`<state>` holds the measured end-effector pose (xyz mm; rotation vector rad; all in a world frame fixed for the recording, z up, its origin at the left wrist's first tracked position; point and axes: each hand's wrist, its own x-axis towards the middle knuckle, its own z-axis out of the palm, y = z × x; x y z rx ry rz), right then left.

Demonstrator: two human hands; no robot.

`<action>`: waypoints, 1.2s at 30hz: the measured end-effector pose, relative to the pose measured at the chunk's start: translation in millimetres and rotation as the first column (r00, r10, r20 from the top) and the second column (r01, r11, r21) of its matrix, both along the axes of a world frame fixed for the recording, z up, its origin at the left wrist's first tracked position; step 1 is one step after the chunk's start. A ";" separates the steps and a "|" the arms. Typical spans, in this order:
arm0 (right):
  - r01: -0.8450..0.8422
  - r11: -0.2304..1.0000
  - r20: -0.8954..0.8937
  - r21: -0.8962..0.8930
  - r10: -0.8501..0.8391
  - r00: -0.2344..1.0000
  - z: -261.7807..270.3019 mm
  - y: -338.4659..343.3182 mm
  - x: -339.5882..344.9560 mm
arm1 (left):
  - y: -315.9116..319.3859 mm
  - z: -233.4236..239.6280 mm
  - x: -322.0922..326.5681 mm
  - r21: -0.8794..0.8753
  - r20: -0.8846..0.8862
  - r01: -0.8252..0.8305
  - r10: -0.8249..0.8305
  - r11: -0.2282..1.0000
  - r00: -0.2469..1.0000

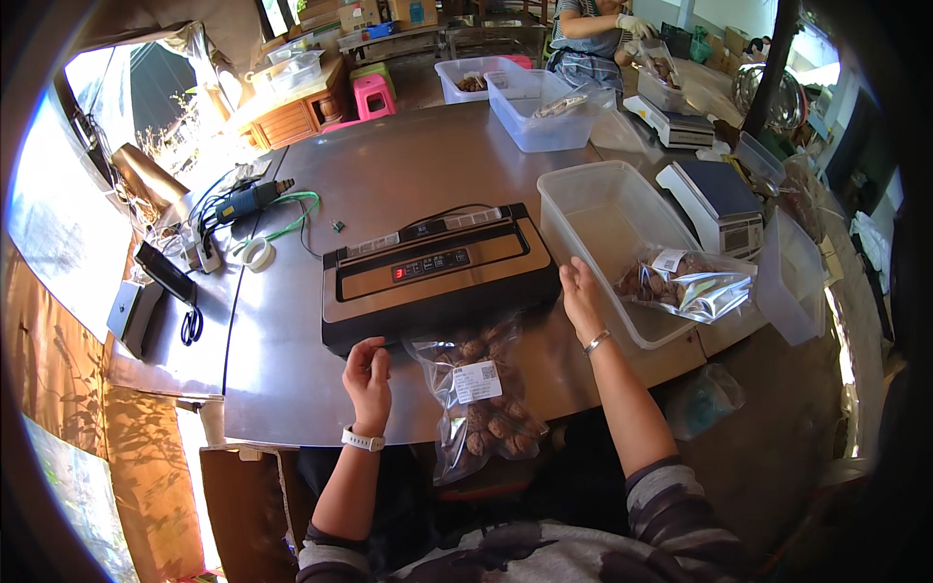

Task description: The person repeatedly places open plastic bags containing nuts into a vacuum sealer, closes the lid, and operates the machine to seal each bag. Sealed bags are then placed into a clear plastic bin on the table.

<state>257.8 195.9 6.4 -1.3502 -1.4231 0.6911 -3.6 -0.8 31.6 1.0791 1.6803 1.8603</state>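
Observation:
A black and bronze vacuum sealer (437, 295) with a lit red digit sits on the metal table before me. From its front edge hangs a clear plastic bag (477, 430) of what look like walnuts, bearing a printed label; the bag's mouth is hidden at the sealer. My left hand (367, 379), loosely curled and holding nothing, is by the sealer's front left corner. At the sealer's right end is my right hand (581, 299), empty with its fingers straight, beside a clear plastic bin (598, 218). Another filled bag (681, 280) lies over that bin's right side.
Two digital scales (718, 197) (670, 124) stand at the right. A heat gun (248, 200), tape roll (256, 254) and cables occupy the left. Behind are more plastic bins (536, 127) and a gloved co-worker (590, 33) handling a bag. The table's front edge (291, 442) is close to me.

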 end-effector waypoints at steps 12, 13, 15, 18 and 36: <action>-0.280 0.907 0.078 -0.314 0.318 0.945 24.3 48.2 -21.4 | 130.9 39.3 -3.5 -0.322 -0.737 0.198 -0.377 0.926 0.562; -0.281 0.922 0.084 -0.268 0.313 0.946 26.3 45.8 -22.2 | 133.6 39.2 -1.5 -0.358 -0.742 0.189 -0.402 0.914 0.537; -0.296 0.902 0.027 -0.313 0.320 0.947 30.8 43.1 -23.9 | 133.4 40.6 -0.6 -0.428 -0.779 0.129 -0.438 0.894 0.450; -0.293 0.894 0.029 -0.338 0.321 0.947 34.6 41.6 -24.0 | 132.1 43.8 2.0 -0.484 -0.771 0.078 -0.466 0.872 0.434; -0.339 0.890 -0.028 -0.304 0.348 0.937 36.4 40.5 -27.1 | 131.3 37.7 -1.4 -0.359 -0.793 0.097 -0.358 0.928 0.493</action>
